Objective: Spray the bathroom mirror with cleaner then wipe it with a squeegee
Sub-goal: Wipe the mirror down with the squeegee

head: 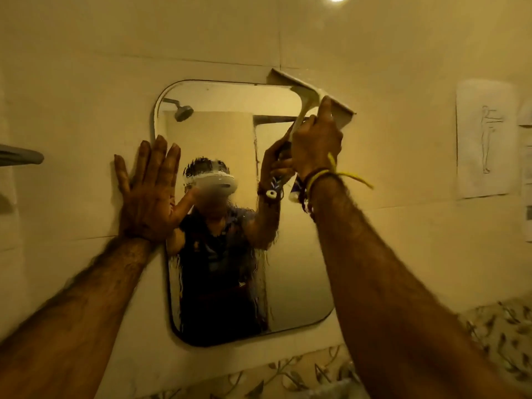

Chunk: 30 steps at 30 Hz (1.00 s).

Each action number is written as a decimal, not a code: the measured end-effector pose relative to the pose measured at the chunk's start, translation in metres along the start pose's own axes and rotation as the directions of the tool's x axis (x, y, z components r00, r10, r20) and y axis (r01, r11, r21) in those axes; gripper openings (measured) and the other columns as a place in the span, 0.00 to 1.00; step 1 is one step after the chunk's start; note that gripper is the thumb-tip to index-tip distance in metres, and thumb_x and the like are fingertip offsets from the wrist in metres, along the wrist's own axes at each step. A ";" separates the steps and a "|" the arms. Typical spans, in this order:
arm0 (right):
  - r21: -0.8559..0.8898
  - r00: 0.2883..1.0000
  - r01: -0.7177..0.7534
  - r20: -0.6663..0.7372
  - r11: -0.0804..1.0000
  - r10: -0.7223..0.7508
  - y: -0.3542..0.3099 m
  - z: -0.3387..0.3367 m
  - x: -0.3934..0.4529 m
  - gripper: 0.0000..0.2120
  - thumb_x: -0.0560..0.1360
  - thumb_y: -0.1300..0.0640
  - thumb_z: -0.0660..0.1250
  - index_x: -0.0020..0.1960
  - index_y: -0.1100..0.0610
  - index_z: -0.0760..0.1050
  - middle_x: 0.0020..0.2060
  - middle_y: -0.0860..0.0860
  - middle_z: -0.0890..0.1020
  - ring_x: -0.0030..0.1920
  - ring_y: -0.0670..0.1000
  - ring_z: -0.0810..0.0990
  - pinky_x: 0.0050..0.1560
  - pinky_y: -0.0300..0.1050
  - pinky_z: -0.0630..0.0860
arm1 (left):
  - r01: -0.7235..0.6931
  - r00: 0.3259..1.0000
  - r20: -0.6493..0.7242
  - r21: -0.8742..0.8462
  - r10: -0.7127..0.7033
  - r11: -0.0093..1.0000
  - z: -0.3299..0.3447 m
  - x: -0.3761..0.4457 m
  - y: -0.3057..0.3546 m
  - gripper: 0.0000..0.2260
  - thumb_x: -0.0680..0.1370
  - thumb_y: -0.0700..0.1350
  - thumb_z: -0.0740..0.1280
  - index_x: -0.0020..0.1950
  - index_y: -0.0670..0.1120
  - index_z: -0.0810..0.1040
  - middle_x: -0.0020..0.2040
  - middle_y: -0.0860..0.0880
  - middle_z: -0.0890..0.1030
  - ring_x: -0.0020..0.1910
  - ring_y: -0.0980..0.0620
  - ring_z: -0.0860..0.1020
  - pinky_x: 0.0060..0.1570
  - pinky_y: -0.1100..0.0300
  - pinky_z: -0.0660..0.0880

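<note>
A rounded rectangular mirror (296,272) hangs on the pale tiled wall, streaked with wet drips over its middle and lower left. My right hand (315,142) grips the handle of a white squeegee (305,92), whose blade lies tilted across the mirror's top right corner and onto the wall. My left hand (146,194) is pressed flat, fingers spread, against the wall at the mirror's left edge, thumb over the glass. No spray bottle is in view.
A sheet of paper with a line drawing (485,139) is stuck on the wall at right. A grey bar or shelf end (21,156) juts in at the left edge. Leaf-patterned border tiles (495,332) run below the mirror.
</note>
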State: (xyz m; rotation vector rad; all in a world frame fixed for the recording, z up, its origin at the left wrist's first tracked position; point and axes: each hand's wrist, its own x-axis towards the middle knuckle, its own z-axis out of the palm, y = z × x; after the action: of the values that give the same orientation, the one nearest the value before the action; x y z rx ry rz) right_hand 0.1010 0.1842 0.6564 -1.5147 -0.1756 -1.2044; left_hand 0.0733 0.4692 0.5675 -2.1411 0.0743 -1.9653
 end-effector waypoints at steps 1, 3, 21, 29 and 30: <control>0.001 1.000 0.000 -0.007 1.000 0.000 0.002 0.001 -0.006 0.25 0.82 0.56 0.55 0.78 0.49 0.57 0.30 0.42 0.69 0.29 0.40 0.71 0.21 0.30 0.65 | 0.005 1.000 0.012 -0.006 -0.005 1.000 -0.001 -0.001 0.000 0.37 0.79 0.65 0.56 0.83 0.49 0.50 0.83 0.46 0.51 0.82 0.44 0.50 0.75 0.31 0.42; 0.020 1.000 0.011 -0.013 1.000 -0.010 0.013 0.004 -0.032 0.25 0.83 0.55 0.54 0.79 0.49 0.54 0.29 0.46 0.73 0.28 0.45 0.75 0.25 0.40 0.75 | 0.032 0.999 0.024 -0.027 -0.032 0.999 -0.002 -0.004 0.004 0.36 0.79 0.65 0.54 0.83 0.50 0.49 0.83 0.47 0.49 0.82 0.45 0.49 0.75 0.31 0.41; 0.023 0.978 0.132 0.161 0.991 -0.134 0.053 -0.003 -0.161 0.29 0.83 0.53 0.57 0.80 0.49 0.49 0.32 0.51 0.75 0.30 0.47 0.75 0.33 0.43 0.80 | 0.101 0.995 0.009 -0.158 -0.101 0.982 0.000 -0.019 0.013 0.40 0.79 0.65 0.57 0.83 0.50 0.43 0.83 0.48 0.48 0.82 0.49 0.48 0.75 0.32 0.39; 0.037 0.982 0.134 0.131 0.990 -0.138 0.024 0.017 -0.116 0.28 0.83 0.54 0.56 0.80 0.50 0.49 0.34 0.53 0.79 0.31 0.48 0.78 0.36 0.42 0.81 | 0.053 0.998 -0.035 -0.107 -0.057 0.993 0.003 -0.033 0.014 0.40 0.78 0.63 0.61 0.83 0.51 0.44 0.83 0.46 0.51 0.82 0.47 0.51 0.76 0.33 0.42; 0.035 0.975 0.154 0.153 0.987 -0.158 0.033 0.015 -0.134 0.28 0.83 0.54 0.56 0.80 0.51 0.49 0.33 0.52 0.77 0.30 0.46 0.75 0.34 0.38 0.79 | 0.047 0.998 -0.035 -0.111 -0.052 0.993 0.002 -0.032 0.015 0.40 0.78 0.62 0.62 0.83 0.50 0.44 0.83 0.45 0.52 0.82 0.47 0.52 0.76 0.32 0.42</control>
State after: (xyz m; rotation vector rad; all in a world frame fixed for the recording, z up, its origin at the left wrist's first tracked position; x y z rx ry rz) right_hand 0.0698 0.2489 0.5380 -1.5985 -0.4186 -1.2020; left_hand 0.0740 0.4616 0.5331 -2.1932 0.1404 -2.0758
